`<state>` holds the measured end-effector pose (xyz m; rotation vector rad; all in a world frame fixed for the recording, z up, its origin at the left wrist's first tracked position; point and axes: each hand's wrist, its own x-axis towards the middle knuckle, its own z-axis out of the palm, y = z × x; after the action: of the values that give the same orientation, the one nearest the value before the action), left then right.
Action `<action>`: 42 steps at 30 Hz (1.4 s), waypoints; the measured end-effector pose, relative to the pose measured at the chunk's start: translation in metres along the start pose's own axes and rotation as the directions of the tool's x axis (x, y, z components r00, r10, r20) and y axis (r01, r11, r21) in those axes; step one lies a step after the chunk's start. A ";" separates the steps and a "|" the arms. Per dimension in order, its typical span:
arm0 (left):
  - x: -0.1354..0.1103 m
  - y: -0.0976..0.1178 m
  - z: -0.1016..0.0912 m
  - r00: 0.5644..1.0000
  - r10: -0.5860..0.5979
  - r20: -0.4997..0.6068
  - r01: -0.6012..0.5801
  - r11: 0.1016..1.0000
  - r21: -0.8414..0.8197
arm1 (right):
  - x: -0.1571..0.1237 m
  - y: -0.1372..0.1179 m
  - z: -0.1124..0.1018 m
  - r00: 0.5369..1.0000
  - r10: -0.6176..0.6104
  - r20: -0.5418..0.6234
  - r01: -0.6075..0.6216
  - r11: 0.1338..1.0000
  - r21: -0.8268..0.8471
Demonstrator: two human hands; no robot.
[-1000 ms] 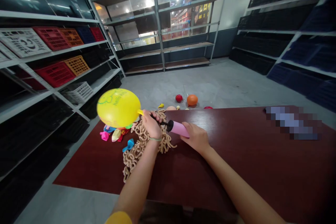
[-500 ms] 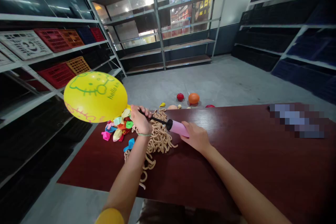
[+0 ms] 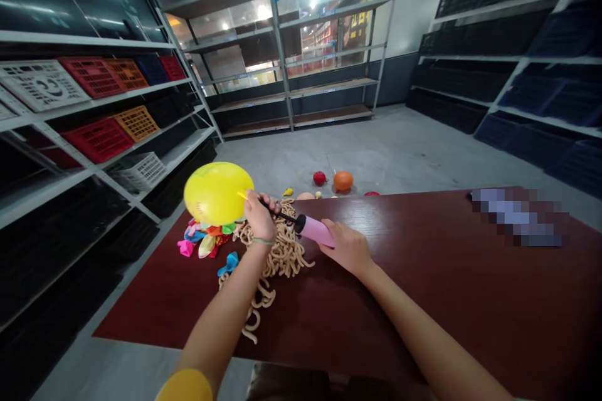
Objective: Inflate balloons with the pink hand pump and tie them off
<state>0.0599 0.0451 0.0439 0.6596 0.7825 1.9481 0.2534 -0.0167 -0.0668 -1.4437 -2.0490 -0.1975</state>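
My left hand [image 3: 261, 218] is closed around the black end of a balloon pump [image 3: 316, 230], and its thumb presses by the neck of a yellow balloon [image 3: 219, 193]. The balloon is inflated and sticks out to the left of that hand. Fingers of my right hand [image 3: 347, 248] wrap the pump's pink barrel. A black rod shows between barrel and left hand. Below the hands lies a heap of beige curled, string-like pieces [image 3: 286, 254]. Limp balloons in several colours [image 3: 205, 244] sit under the yellow one, and a blue limp balloon [image 3: 229, 263] lies nearer me.
The dark red table [image 3: 414, 301] carries a blurred-out flat item [image 3: 515, 216] at its right. Beyond its far edge, an orange balloon [image 3: 343, 182] and a red balloon [image 3: 319, 178] rest on the floor. Shelves with crates [image 3: 98, 138] line the left; a metal rack [image 3: 282, 62] stands behind.
The yellow balloon looks smaller and has swung right, with its printed drawing mostly turned away. A white crate on the left shelf has come into view. Both hands keep their holds.
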 end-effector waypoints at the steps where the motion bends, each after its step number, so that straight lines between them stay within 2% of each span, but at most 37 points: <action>1: 0.007 0.008 0.001 1.000 0.021 0.006 -0.021 1.000 0.003 | 0.000 0.000 0.001 1.000 0.005 -0.008 -0.004 1.000 0.014; 3: 0.014 0.016 0.004 0.998 0.057 -0.004 -0.057 0.998 0.000 | 0.000 0.002 0.003 1.000 0.017 -0.020 -0.016 0.999 0.028; 5: 0.010 0.009 0.009 0.996 0.072 -0.044 -0.072 0.997 0.001 | 0.000 0.004 0.004 0.999 0.037 -0.025 -0.037 0.999 0.020; 7: -0.003 -0.009 0.014 0.996 0.061 -0.070 -0.059 0.998 0.026 | 0.000 0.005 0.004 0.997 0.065 -0.036 -0.065 0.998 0.007; 10: -0.030 -0.043 0.021 0.999 0.011 -0.030 -0.009 0.997 0.079 | -0.001 0.007 0.002 0.994 0.092 -0.060 -0.092 0.996 -0.001; 13: -0.043 -0.059 0.024 0.999 -0.035 0.009 0.034 0.996 0.085 | -0.002 0.006 -0.002 0.992 0.102 -0.071 -0.103 0.995 -0.009; 15: -0.037 -0.054 0.021 0.998 -0.058 0.035 0.054 0.994 0.093 | -0.002 0.003 -0.004 0.994 0.088 -0.063 -0.089 0.996 -0.011; 17: -0.022 -0.038 0.017 0.997 -0.054 0.054 0.048 0.994 0.102 | -0.002 0.000 -0.004 0.997 0.062 -0.051 -0.062 0.998 -0.010; 21: 0.015 0.002 0.015 0.998 0.031 0.050 -0.035 0.997 0.070 | -0.001 -0.002 0.000 0.997 0.045 -0.059 -0.045 0.999 0.006; 23: 0.023 0.013 0.019 0.997 0.064 0.040 -0.066 0.996 0.053 | -0.001 -0.001 0.002 0.996 0.051 -0.070 -0.050 0.999 0.019; 26: 0.014 0.001 0.027 0.997 0.071 -0.002 -0.070 0.996 0.054 | 0.000 0.002 0.004 0.994 0.078 -0.078 -0.077 0.997 0.015; 31: -0.025 -0.054 0.034 0.997 -0.077 0.024 0.074 0.991 0.111 | 0.000 0.005 0.000 0.987 0.120 -0.104 -0.122 0.992 -0.011; 33: -0.030 -0.064 0.032 0.994 -0.107 0.028 0.103 0.989 0.110 | -0.001 0.004 -0.003 0.988 0.117 -0.102 -0.120 0.992 -0.031; 36: -0.018 -0.055 0.025 0.994 -0.104 0.015 0.103 0.992 0.069 | -0.002 0.001 -0.005 0.992 0.089 -0.088 -0.095 0.994 -0.056; 42: 0.030 -0.008 0.017 1.000 -0.016 -0.007 0.016 1.000 0.018 | 0.000 0.000 -0.001 0.993 0.062 -0.102 -0.066 0.997 -0.038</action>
<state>0.0632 0.0790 0.0536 0.6563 0.8079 1.9313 0.2538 -0.0165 -0.0663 -1.4919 -1.9252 -0.2816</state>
